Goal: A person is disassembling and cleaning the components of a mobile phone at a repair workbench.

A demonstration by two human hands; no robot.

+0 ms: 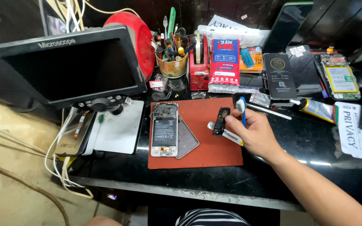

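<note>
Microscope monitor, black and tilted, fills the left of the dark worktable; below its screen lies a white base plate; at the table's middle sits a red-brown work mat; on the mat's left part rests an opened phone, its battery showing, partly over a grey back cover; the right hand reaches over the mat's right edge, fingers closed on a blue-handled brush and pinching a small black phone part upright above the mat; just under it lies a white pry tool; the left hand is out of sight.
</note>
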